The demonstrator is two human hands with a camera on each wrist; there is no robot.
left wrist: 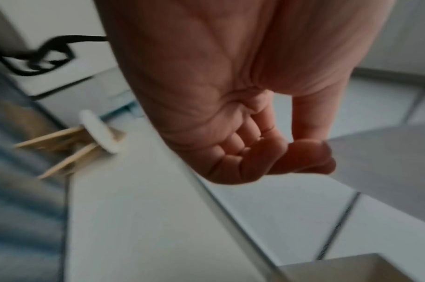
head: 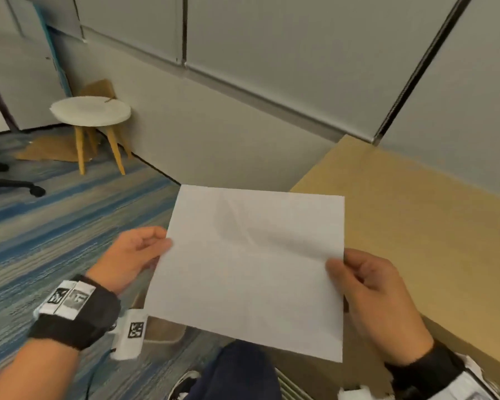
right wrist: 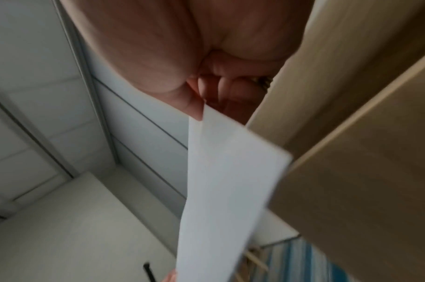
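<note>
A white sheet of paper [head: 251, 269] with faint creases hangs in the air in front of me, half over the carpet and half over the corner of a wooden table [head: 416, 226]. My left hand [head: 145, 252] pinches its left edge between thumb and fingers. My right hand [head: 367, 290] pinches its right edge, thumb on top. In the right wrist view the paper [right wrist: 228, 190] runs away from the pinching right hand [right wrist: 204, 103] as a white strip. The left wrist view shows the left hand [left wrist: 291, 152] with curled fingers meeting the thumb at the grey paper [left wrist: 387, 162] edge.
A small round white stool [head: 91, 111] with wooden legs stands at the back left by grey partition walls [head: 243, 96]. An office chair base [head: 12, 180] sits at the far left on the blue striped carpet. My dark-trousered knee [head: 243, 370] and a shoe are below the paper.
</note>
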